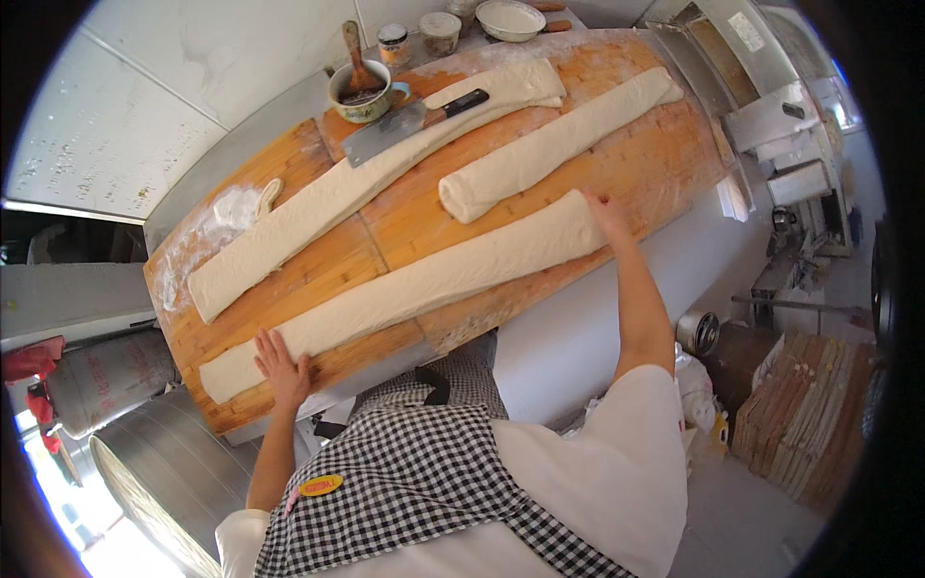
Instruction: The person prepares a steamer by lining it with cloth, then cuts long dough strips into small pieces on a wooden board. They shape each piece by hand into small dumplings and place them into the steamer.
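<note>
Nearest me, a long flat strip of pale dough point(433, 282) lies slantwise across the wooden work board point(405, 339). My left hand point(283, 368) rests palm down on it near its left end, fingers spread. At the strip's right end is my right hand point(611, 215), touching the edge; its fingertips are partly hidden, so a grip cannot be made out. Farther back on the right lies a rolled or folded length of dough point(556, 148). Beyond the middle, another long dough strip point(325, 206) has a folded far end. A cleaver point(390, 132) with a black handle lies across it.
Along the back stand an enamel mug point(361, 101) with a brush in dark liquid, lidded jars point(439, 32) and a white bowl point(510, 20). Flour and a small dough piece point(270, 196) are at left. A metal drum point(173, 455) stands below left, stacked boards point(802, 412) at right.
</note>
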